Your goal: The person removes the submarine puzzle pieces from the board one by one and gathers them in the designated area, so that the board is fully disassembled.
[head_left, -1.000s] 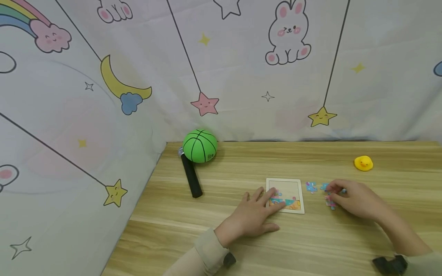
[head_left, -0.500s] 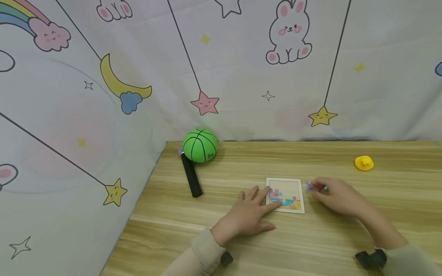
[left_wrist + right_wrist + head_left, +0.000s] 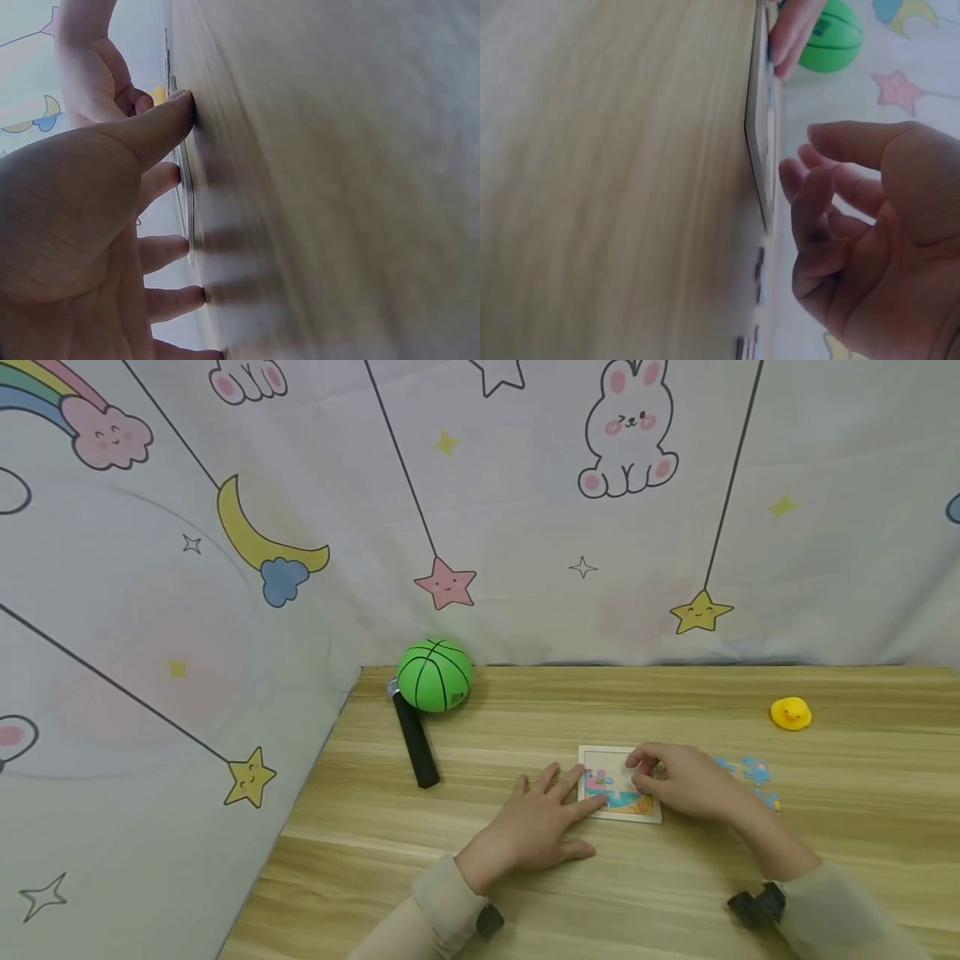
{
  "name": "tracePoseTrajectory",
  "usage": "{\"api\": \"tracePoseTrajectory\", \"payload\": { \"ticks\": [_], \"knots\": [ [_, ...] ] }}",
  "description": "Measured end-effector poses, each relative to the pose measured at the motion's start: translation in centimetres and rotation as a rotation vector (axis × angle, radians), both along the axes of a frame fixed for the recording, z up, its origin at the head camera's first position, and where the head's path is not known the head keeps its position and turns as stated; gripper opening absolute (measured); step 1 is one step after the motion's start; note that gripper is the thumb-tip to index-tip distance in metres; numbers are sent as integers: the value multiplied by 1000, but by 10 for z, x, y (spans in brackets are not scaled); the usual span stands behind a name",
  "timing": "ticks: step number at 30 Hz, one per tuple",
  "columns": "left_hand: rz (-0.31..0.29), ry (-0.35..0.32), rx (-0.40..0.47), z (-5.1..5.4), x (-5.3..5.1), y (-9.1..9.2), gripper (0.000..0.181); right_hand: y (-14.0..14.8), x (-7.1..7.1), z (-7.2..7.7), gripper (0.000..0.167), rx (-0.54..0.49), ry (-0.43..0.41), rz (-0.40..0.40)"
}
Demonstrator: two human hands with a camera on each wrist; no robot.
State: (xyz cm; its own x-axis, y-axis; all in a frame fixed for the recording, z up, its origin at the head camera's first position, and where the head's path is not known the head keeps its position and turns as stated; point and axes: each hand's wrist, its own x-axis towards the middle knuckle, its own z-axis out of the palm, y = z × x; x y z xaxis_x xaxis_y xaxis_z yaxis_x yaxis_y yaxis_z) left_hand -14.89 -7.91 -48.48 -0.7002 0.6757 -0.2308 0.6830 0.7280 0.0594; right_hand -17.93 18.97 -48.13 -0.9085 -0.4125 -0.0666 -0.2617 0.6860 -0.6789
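Observation:
A square jigsaw puzzle tray (image 3: pixel 657 810) with a pale frame lies on the table, its lower part filled with teal, orange and pink pieces. My left hand (image 3: pixel 536 827) is spread out flat, its fingertips resting on the tray's left side; in the left wrist view the left thumb (image 3: pixel 161 127) is straight. My right hand (image 3: pixel 686 785) hovers over the tray's right side, its fingers bent toward the thumb. In the right wrist view the right hand (image 3: pixel 877 232) shows a small gap between thumb and fingers; whether a piece is in there is hidden.
Loose blue puzzle pieces (image 3: pixel 756 770) lie to the right of the tray, partly covered by my right arm. A yellow rubber duck (image 3: pixel 791 714) sits at the back right. A green ball (image 3: pixel 435 677) and a black microphone (image 3: pixel 415 739) are at the back left.
My right hand has moved left from the loose pieces to above the tray. The left hand has slid slightly left, with its fingers still on the tray.

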Motion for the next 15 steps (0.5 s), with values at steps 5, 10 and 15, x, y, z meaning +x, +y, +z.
{"api": "tracePoseTrajectory", "payload": {
  "ticks": [5, 10, 15],
  "knots": [
    [3, -11, -2, 2, 0, 0, 72, -12, -3, -1, 20, -14, 3, 49],
    [0, -14, -17, 4, 0, 0, 72, -22, -6, -3, 24, -16, -10, 77],
    [-3, -11, -26, 3, 0, 0, 72, -31, -8, -5, 24, 4, -51, 61]
  ]
}}
